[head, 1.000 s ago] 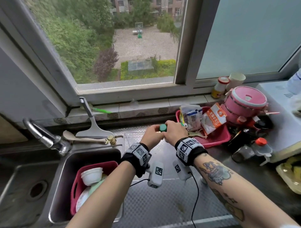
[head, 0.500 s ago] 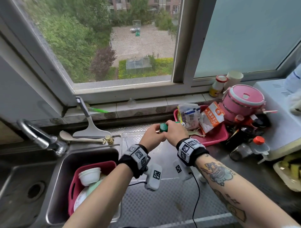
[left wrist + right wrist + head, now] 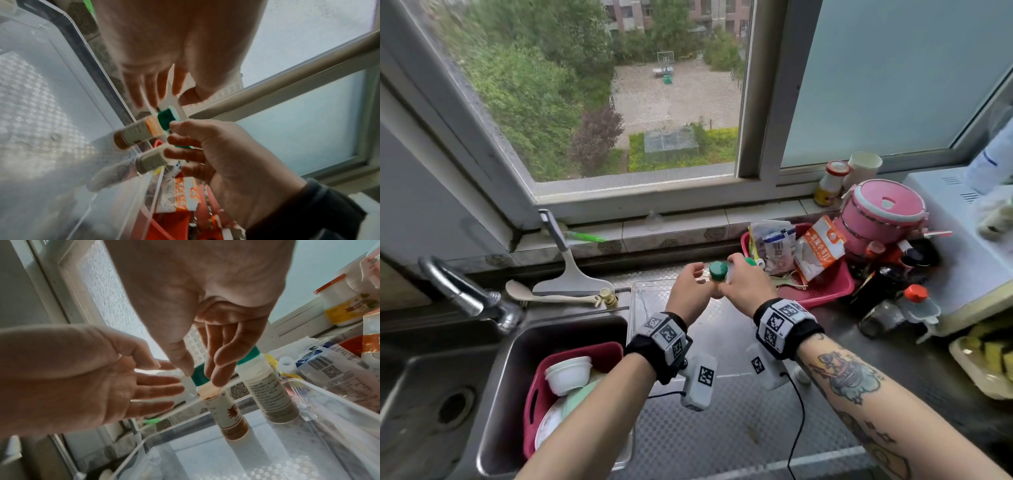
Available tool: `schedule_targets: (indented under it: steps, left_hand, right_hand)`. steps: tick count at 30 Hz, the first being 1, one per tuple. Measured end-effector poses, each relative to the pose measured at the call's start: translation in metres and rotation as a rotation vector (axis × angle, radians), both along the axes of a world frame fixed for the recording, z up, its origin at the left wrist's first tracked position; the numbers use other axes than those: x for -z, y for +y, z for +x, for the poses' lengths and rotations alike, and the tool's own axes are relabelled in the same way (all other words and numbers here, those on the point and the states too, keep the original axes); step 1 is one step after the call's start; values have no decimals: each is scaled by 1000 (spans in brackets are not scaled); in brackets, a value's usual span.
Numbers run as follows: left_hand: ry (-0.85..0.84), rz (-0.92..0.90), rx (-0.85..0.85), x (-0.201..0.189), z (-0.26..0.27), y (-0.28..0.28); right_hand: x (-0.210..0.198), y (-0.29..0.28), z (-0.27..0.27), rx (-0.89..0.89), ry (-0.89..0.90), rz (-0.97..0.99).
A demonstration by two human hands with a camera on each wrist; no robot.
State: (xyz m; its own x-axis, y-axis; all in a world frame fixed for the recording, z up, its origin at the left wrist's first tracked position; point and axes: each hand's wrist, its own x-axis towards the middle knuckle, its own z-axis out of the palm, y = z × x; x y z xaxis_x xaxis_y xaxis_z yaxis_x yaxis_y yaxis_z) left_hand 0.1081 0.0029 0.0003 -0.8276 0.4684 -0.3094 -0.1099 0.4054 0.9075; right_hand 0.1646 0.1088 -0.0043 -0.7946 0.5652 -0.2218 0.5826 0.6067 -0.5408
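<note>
A small bottle (image 3: pixel 226 410) with a green cap (image 3: pixel 717 271) and brown contents stands tilted in a clear plastic tray (image 3: pixel 650 298). My right hand (image 3: pixel 202 376) pinches it at the cap and neck; this hand (image 3: pixel 726 277) is also central in the head view. My left hand (image 3: pixel 164 378) hovers just left of the bottle, fingers straight, holding nothing. A second green-capped bottle (image 3: pixel 271 395) stands upright in the tray behind my right fingers. In the left wrist view both bottles (image 3: pixel 133 133) (image 3: pixel 152 160) show beside my right hand (image 3: pixel 185 139).
A red basket (image 3: pixel 825 291) of packets lies right of the tray, with a pink lidded pot (image 3: pixel 883 212) and sauce bottles (image 3: pixel 914 305) beyond. Left is a sink (image 3: pixel 510 394) holding a red basin of bowls (image 3: pixel 571 370), a tap (image 3: pixel 465 294), and a spatula (image 3: pixel 571 274).
Both hands were at the bottle's cap before. My left hand has since let go and opened a little to the left; my right hand still holds the bottle.
</note>
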Motion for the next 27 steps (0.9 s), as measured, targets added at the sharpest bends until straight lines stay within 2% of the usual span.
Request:
schedule_targets:
  steps: [3, 6, 10, 15, 19, 24, 27]
  left_hand:
    - [91, 122, -93, -8, 14, -4]
    - [86, 136, 16, -13, 35, 0]
    - [63, 124, 150, -16, 66, 19]
    - [-17, -14, 353, 4, 112, 51]
    - [-15, -198, 546, 24, 150, 78]
    - [-81, -370, 560, 54, 174, 104]
    - [-149, -387, 506, 77, 177, 112]
  right_hand:
    - [-1, 3, 20, 67, 126, -76]
    - [-2, 7, 48, 110, 212, -169]
    - [9, 23, 88, 210, 231, -198]
    - [36, 42, 139, 390, 127, -232]
    - [66, 61, 177, 448, 1, -243]
    - [93, 68, 205, 400, -178, -305]
    - [108, 71, 211, 367, -231, -375]
